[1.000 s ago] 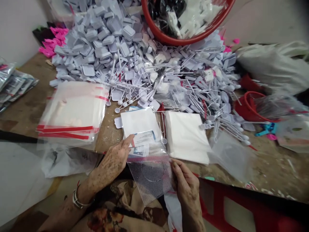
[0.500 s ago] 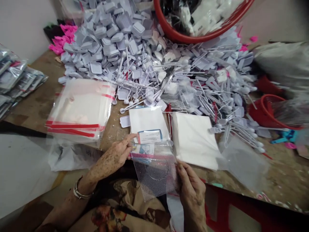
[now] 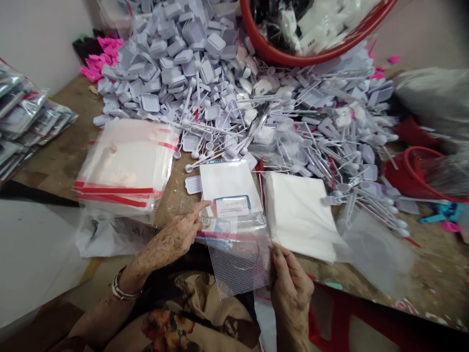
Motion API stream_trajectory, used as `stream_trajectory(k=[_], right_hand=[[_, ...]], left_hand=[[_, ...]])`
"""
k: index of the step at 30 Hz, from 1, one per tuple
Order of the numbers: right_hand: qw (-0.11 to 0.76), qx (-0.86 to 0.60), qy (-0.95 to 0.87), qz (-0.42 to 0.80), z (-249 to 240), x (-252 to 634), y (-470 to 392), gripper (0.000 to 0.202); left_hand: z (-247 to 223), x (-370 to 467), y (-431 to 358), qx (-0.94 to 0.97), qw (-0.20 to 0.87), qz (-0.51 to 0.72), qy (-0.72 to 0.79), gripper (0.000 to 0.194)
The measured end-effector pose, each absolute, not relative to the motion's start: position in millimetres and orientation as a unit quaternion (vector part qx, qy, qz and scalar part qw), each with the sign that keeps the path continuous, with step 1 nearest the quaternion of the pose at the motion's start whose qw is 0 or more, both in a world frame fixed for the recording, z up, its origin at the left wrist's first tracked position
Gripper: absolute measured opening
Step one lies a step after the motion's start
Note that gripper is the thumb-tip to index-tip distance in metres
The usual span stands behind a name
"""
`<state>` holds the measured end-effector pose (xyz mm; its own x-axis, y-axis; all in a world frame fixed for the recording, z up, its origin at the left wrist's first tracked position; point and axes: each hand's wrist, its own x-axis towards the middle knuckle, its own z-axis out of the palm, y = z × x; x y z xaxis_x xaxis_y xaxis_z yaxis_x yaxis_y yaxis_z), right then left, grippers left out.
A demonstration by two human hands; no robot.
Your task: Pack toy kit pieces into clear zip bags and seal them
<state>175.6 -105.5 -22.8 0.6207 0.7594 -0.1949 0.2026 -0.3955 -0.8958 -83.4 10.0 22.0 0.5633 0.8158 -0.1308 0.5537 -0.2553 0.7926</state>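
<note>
A clear plastic bag (image 3: pixel 240 264) with a white dotted pattern and a pink strip hangs over the table's front edge. My right hand (image 3: pixel 291 278) pinches its right side between thumb and fingers. At the bag's upper left, my left hand (image 3: pixel 183 232) rests with its index finger stretched forward onto the printed card; its other fingers are bent near the pink strip. The printed card (image 3: pixel 231 206) with a blue border lies over white sheets (image 3: pixel 229 178), partly under clear film. To the right sits a stack of white sheets (image 3: pixel 298 210).
Clear bags with red strips (image 3: pixel 128 161) lie at the left, near filled packets (image 3: pixel 32 115). Behind is a heap of pale trays and small spoons (image 3: pixel 164 63). A red basket (image 3: pixel 286 59) stands at the back, a red bucket (image 3: pixel 406 171) at the right.
The whole view has shifted slightly, so things appear a little further right. The dotted bag's lower end sits slightly higher. Both hands keep nearly the same places on it.
</note>
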Motion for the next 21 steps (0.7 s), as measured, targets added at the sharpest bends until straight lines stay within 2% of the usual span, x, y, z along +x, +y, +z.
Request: stream_trajectory(k=[7, 13, 15, 18, 21], right_hand=[[0.472, -0.793, -0.282, 0.263, -23, 168, -100, 0.048], [0.458, -0.797, -0.309, 0.244, -17, 168, -93, 0.046], [0.437, -0.798, -0.336, 0.244, -16, 170, -90, 0.046], [0.421, -0.791, -0.354, 0.268, -12, 174, -87, 0.047], [0.437, -0.758, -0.319, 0.365, -5, 172, -86, 0.054]], left_hand=[[15, -65, -9, 0.729, 0.454, 0.165, 0.486, 0.052], [21, -71, -18, 0.814, 0.393, 0.096, 0.417, 0.054], [28, -76, -5, 0.822, 0.343, 0.112, 0.440, 0.049], [30, -70, 26, 0.823, 0.194, 0.178, 0.504, 0.041], [20, -53, 56, 0.838, 0.094, 0.163, 0.511, 0.043]])
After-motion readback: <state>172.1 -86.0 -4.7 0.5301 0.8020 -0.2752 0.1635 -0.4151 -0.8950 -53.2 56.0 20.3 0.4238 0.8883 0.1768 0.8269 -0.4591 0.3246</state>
